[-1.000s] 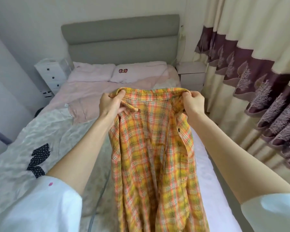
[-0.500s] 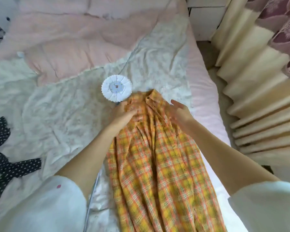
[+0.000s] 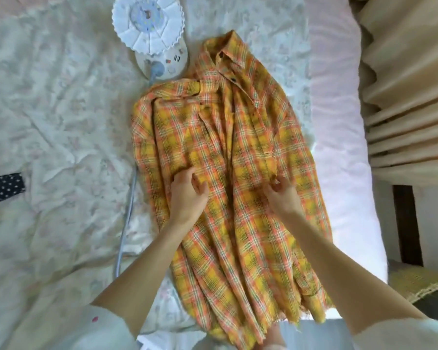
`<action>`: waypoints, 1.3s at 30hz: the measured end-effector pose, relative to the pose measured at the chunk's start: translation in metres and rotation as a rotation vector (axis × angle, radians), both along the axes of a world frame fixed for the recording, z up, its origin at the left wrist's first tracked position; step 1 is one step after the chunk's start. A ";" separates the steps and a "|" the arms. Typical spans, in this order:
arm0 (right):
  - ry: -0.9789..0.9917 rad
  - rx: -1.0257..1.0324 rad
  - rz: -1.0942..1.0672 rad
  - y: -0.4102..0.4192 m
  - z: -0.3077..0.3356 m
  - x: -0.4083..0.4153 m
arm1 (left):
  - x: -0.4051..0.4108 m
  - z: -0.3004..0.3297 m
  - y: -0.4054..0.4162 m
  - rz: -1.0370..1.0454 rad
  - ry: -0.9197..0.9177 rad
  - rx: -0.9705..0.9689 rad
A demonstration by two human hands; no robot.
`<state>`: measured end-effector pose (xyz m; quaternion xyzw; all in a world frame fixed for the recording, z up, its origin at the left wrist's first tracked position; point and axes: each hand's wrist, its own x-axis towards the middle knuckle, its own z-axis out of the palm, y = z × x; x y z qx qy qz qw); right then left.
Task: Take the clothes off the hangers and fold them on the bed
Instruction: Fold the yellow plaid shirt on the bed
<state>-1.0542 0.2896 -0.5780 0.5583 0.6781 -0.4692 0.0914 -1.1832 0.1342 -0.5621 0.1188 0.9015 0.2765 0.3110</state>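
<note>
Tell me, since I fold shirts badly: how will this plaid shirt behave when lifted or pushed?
Probably floppy: the plaid shirt lies in soft lengthwise folds on the bed. It likely bunches rather than slides, as the creases suggest. It seems light, a thin weave.
</note>
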 end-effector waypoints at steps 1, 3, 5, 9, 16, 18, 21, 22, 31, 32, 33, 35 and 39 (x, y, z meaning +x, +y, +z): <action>-0.007 -0.007 0.009 -0.002 -0.001 0.003 | 0.004 0.000 -0.002 -0.015 0.016 -0.006; 0.012 0.020 0.075 -0.008 -0.002 0.004 | 0.010 0.001 -0.004 -0.039 0.026 -0.004; 0.011 0.105 0.133 -0.011 -0.004 0.004 | 0.012 -0.001 -0.007 -0.044 0.018 0.004; -0.075 -0.037 0.060 -0.013 0.000 0.006 | 0.021 -0.001 -0.018 0.007 0.135 -0.051; 0.012 -0.058 0.282 -0.015 0.027 0.016 | 0.037 -0.001 -0.051 0.475 -0.007 -0.051; 0.156 -0.293 0.411 -0.029 0.048 0.011 | 0.040 -0.006 -0.062 0.591 -0.250 -0.022; 0.196 -0.632 0.497 -0.049 0.063 0.008 | 0.045 -0.013 -0.074 0.570 -0.481 -0.139; 0.198 -0.682 0.471 -0.053 0.061 0.009 | 0.047 -0.012 -0.078 0.535 -0.460 -0.144; -0.020 -0.325 0.738 -0.077 0.060 0.028 | 0.050 0.038 -0.092 0.251 -0.175 0.093; -0.049 -0.294 0.794 -0.077 0.062 0.029 | 0.041 0.044 -0.098 0.254 -0.139 0.072; -0.074 -0.269 0.846 -0.078 0.063 0.028 | 0.030 0.048 -0.106 0.270 -0.100 0.041; -0.143 -0.235 0.880 -0.081 0.059 0.026 | 0.012 0.048 -0.127 0.301 -0.019 -0.046; -0.219 -0.104 0.897 -0.088 0.044 0.019 | 0.001 0.035 -0.155 0.276 0.188 -0.393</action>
